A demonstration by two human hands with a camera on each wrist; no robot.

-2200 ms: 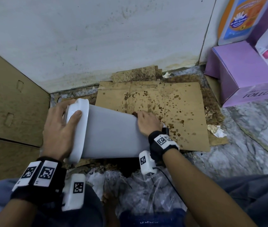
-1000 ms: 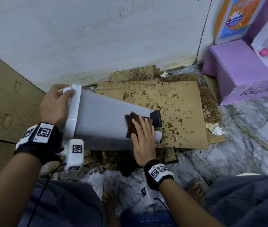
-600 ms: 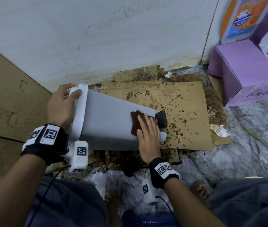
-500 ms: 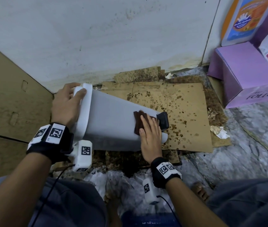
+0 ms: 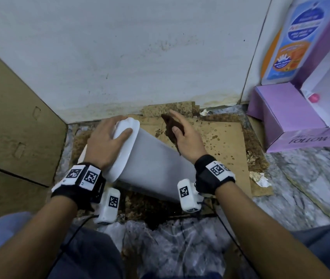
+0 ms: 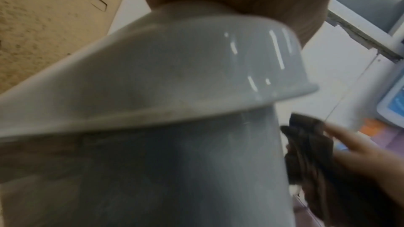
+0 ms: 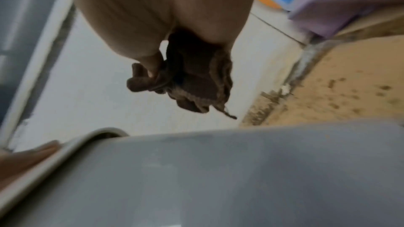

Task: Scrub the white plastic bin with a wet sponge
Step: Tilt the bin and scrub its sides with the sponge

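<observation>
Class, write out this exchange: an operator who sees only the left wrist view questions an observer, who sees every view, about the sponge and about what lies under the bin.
Operator: My view shows the sponge right beside the bin wall. Is it pressing on the plastic?
Observer: No. In the right wrist view the sponge hangs clear of the bin, held in the right hand.
Operator: What is the bin lying on?
Observer: In the head view it lies on its side over stained cardboard.
</observation>
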